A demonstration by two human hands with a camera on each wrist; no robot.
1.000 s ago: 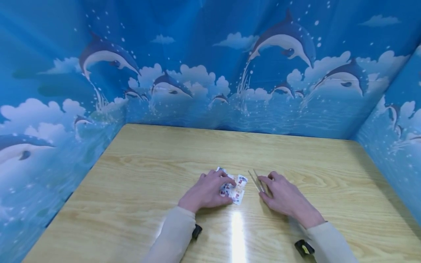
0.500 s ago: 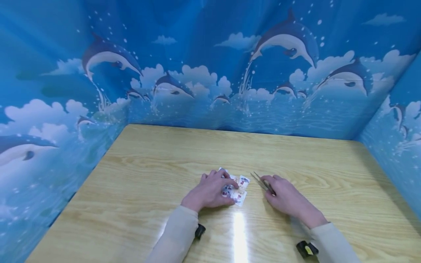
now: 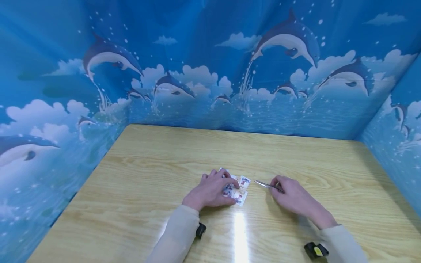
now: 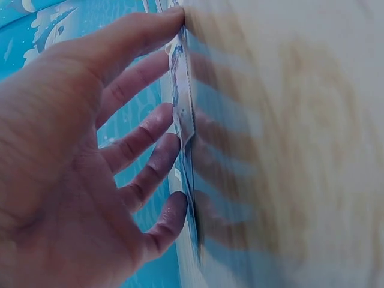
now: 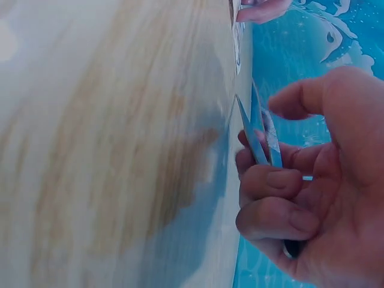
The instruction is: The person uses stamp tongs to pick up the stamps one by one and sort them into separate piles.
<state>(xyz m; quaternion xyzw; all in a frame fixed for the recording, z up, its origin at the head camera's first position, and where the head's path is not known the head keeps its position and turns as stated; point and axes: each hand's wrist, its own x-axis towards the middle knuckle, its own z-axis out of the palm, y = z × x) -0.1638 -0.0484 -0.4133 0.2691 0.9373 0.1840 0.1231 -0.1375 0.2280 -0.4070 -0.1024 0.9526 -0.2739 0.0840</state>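
At the near middle of the desk (image 3: 138, 171), the left hand (image 3: 210, 191) is pressing flat, fingers (image 4: 150, 129) spread straight, pinning the sticker sheet (image 3: 237, 188). Over at three o'clock from it, just beside, the right hand (image 3: 292, 197) is gripping the tweezers (image 3: 267, 185), fingers (image 5: 270, 180) curled round the shaft, tips pointing at nine o'clock toward the sheet. The tips are apart, holding nothing. Doing this well, by my reading, means keeping that left palm steady, bringing the tips in low at a sticker's corner, and squeezing gently so the paper is not tearing.
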